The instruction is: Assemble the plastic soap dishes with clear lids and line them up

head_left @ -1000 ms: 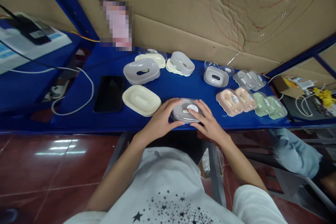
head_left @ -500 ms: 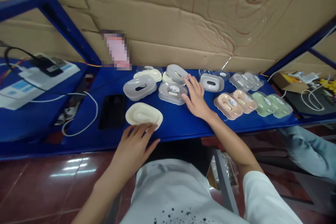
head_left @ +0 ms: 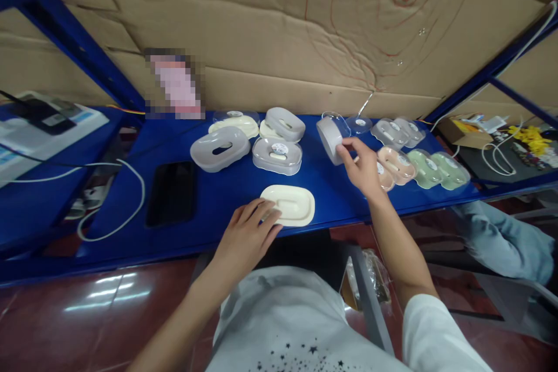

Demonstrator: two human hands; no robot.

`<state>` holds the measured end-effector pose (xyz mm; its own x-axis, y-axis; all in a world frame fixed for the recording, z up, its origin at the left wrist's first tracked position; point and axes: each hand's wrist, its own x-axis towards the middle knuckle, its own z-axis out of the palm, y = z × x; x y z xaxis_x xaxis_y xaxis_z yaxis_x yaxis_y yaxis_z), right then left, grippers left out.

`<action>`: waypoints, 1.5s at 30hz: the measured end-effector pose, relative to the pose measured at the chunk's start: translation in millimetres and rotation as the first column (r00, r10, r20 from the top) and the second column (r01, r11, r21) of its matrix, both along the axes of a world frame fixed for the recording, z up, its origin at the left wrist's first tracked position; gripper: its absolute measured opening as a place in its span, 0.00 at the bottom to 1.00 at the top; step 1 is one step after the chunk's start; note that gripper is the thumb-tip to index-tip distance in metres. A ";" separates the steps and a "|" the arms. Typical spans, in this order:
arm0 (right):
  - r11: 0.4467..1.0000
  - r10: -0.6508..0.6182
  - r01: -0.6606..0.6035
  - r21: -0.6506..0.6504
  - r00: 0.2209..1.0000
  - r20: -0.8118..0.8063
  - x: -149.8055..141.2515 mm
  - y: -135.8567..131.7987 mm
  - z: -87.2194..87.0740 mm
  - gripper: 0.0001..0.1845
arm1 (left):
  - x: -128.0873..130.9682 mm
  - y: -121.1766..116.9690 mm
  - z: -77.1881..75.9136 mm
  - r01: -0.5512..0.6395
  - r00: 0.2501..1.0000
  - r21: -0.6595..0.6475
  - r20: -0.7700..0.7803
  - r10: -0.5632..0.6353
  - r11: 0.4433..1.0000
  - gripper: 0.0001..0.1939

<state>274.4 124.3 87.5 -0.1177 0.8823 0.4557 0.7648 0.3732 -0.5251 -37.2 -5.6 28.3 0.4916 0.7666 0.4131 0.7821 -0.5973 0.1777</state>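
My left hand (head_left: 245, 239) rests with fingers spread on the near left edge of a cream soap-dish tray (head_left: 289, 204) at the front of the blue shelf (head_left: 226, 197). My right hand (head_left: 364, 168) grips a grey soap-dish piece (head_left: 329, 138), lifted and tilted on its side above the shelf. A finished grey dish with a clear lid and round sticker (head_left: 277, 155) sits just behind the cream tray. A grey slotted insert (head_left: 217, 148) lies to its left.
Pink dishes (head_left: 394, 163) and green dishes (head_left: 436, 168) line the right of the shelf, clear-lidded ones (head_left: 394, 132) behind them. A black phone (head_left: 171, 192) and a white cable (head_left: 113, 197) lie at left. Another person's sleeve (head_left: 501, 241) shows at right. Cardboard backs the shelf.
The cream tray has slid right and nearer under my left hand. My right hand has left the lidded grey dish, moved right and picked up the grey piece, tipping it on its side.
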 end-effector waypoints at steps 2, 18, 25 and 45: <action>0.998 0.037 -0.051 -0.038 0.952 -0.305 -1.4 -24.3 -4.9 0.19 | -6.1 -5.9 -2.3 -0.001 1.000 -0.026 0.025 0.002 1.000 0.10; 0.735 0.079 -0.328 -0.594 0.911 -0.405 -15.0 -130.2 -37.3 0.24 | 10.3 -15.6 -8.1 -0.073 0.989 -0.021 0.129 0.075 0.997 0.27; 0.887 0.447 -0.415 -0.203 0.882 0.149 -26.9 -114.5 -43.9 0.36 | 5.6 -11.8 -15.4 -0.086 0.965 -0.040 0.246 0.093 0.995 0.27; 0.990 -0.142 0.139 0.036 0.911 0.386 2.7 -88.8 -61.7 0.26 | -55.4 71.7 3.6 -0.433 0.901 -0.010 0.015 0.433 0.902 0.33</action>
<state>277.1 35.6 25.8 -0.1614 0.8992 0.4066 0.9522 0.2502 -0.1751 -92.6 66.0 31.9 0.1039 0.9049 0.4128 0.9601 -0.1996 0.1959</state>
